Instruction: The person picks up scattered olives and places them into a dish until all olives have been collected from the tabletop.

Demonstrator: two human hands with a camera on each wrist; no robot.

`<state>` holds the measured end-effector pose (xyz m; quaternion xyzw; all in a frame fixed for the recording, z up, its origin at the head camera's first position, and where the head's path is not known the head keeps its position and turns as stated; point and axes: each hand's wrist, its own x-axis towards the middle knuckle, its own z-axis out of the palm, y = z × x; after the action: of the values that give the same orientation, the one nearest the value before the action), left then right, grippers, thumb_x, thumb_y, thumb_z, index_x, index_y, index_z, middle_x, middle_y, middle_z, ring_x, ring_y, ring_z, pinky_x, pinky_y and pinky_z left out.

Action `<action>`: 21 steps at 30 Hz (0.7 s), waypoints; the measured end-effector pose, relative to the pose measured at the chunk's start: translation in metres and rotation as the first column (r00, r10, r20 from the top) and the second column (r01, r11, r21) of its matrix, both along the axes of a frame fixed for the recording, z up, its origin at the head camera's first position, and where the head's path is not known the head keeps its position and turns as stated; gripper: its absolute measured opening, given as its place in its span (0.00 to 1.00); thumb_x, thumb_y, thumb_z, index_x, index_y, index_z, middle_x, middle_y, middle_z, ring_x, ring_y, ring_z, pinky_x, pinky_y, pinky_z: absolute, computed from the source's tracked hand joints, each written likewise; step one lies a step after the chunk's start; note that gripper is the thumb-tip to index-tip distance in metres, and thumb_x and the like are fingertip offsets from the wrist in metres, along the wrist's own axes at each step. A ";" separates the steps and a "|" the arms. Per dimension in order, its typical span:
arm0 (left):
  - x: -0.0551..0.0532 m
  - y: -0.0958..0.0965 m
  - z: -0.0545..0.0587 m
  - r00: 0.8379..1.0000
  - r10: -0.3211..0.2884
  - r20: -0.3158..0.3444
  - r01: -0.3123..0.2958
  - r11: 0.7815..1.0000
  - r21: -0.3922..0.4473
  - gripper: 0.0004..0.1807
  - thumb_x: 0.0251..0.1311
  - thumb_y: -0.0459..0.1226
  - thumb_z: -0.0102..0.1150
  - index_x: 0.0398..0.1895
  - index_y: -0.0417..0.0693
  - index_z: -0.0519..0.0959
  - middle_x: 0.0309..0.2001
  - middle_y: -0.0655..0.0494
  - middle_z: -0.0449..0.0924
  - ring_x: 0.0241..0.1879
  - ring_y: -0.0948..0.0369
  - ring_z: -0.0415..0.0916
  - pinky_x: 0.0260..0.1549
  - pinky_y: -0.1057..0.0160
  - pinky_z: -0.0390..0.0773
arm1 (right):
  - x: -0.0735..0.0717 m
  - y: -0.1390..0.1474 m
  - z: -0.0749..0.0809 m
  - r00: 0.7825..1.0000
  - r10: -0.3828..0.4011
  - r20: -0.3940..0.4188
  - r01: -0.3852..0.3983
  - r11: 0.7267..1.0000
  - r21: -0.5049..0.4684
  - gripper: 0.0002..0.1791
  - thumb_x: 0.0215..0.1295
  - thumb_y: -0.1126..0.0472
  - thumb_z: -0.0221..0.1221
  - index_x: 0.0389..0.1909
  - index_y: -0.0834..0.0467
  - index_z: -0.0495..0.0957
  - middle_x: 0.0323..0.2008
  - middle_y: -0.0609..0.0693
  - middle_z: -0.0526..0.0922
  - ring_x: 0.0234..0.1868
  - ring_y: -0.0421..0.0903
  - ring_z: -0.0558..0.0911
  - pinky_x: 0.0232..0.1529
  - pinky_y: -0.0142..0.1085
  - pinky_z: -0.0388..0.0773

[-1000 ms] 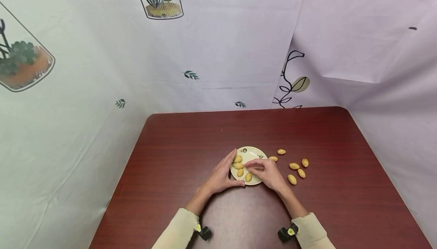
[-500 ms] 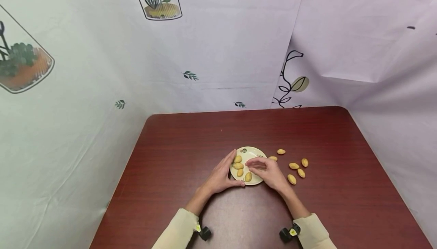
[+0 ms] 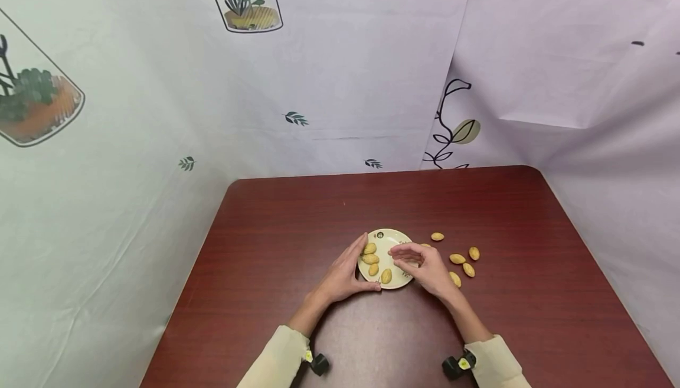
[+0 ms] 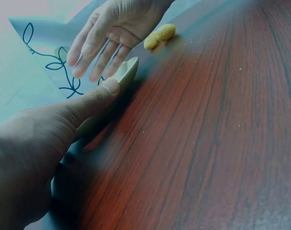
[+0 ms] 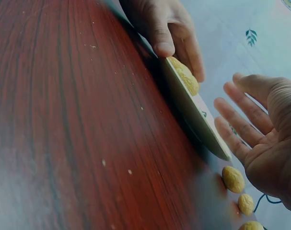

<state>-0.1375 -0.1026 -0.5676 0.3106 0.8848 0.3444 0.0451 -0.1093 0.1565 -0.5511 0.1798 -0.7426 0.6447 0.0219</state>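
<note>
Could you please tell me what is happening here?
A person's left grip holds the rim of a small plate on the red-brown table. The right grip is open over the plate's right side, holding nothing. Four yellow peanut-like pieces lie on the plate; at least six others are on the table to its right.
</note>
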 end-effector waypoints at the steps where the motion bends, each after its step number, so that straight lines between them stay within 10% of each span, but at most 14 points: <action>1: 0.000 0.000 0.000 1.000 0.000 0.001 0.000 1.000 -0.002 0.70 0.51 0.56 0.83 0.87 0.41 0.47 0.85 0.44 0.50 0.82 0.51 0.52 0.75 0.44 0.61 | 0.001 0.001 0.001 1.000 -0.002 -0.009 0.002 1.000 0.000 0.14 0.67 0.74 0.69 0.52 0.67 0.86 0.48 0.63 0.89 0.50 0.62 0.89 0.49 0.33 0.85; 21: 0.000 0.000 0.000 1.000 0.006 0.015 -0.006 1.000 -0.016 0.71 0.51 0.57 0.83 0.87 0.42 0.46 0.86 0.46 0.49 0.83 0.55 0.49 0.77 0.47 0.59 | 0.005 0.048 0.013 0.986 -0.156 -0.051 0.156 0.988 0.002 0.19 0.68 0.74 0.68 0.59 0.65 0.83 0.54 0.67 0.86 0.54 0.57 0.87 0.55 0.29 0.81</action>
<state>-0.1379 -0.1025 -0.5676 0.3050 0.8881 0.3398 0.0534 -0.1040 0.2040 -0.5381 0.1373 -0.7556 0.6341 0.0905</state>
